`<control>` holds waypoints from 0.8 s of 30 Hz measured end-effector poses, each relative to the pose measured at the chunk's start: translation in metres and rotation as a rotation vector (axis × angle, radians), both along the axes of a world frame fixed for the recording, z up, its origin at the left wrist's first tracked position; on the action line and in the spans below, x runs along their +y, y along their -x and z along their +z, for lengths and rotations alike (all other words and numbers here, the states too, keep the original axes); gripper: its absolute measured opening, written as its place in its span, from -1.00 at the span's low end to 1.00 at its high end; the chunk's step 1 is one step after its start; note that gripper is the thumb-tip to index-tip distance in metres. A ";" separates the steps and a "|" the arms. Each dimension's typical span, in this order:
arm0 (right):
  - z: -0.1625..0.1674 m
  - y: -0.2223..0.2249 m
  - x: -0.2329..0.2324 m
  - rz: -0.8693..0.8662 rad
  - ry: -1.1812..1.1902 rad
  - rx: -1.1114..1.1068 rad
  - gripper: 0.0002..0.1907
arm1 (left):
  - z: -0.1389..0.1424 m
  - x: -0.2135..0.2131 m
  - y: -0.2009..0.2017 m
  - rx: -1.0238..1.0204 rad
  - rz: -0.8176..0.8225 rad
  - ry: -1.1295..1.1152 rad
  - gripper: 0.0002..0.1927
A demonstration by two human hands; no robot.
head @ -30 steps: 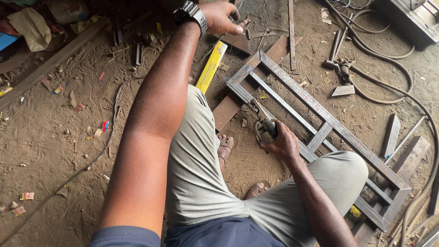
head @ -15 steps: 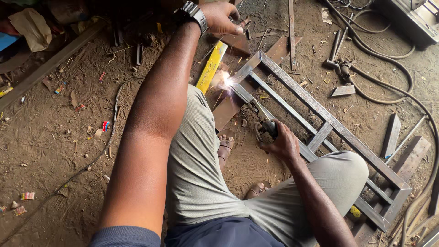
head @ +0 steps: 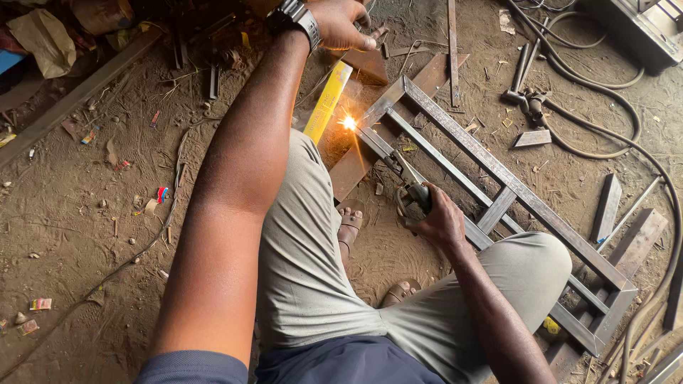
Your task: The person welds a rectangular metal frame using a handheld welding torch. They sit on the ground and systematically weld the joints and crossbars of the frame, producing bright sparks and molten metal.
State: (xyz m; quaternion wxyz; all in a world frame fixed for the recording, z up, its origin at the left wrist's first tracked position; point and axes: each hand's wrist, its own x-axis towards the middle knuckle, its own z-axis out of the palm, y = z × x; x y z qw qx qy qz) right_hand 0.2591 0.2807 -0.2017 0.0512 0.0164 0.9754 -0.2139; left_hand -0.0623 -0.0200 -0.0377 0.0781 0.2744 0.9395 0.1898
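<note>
The spark (head: 348, 123) at the near corner of the metal frame (head: 512, 185) burns on as it did half a second ago; a second back there was none. My hands have not shifted. My left arm stretches far forward, the left hand (head: 341, 21) curled at the top edge over dark scrap, though I cannot tell what it grips. My right hand (head: 435, 219) is closed around the electrode holder (head: 411, 190), rod tip at the spark.
</note>
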 end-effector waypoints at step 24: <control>0.011 -0.001 -0.003 0.054 0.025 0.074 0.02 | -0.001 0.002 0.000 0.048 0.013 0.044 -0.34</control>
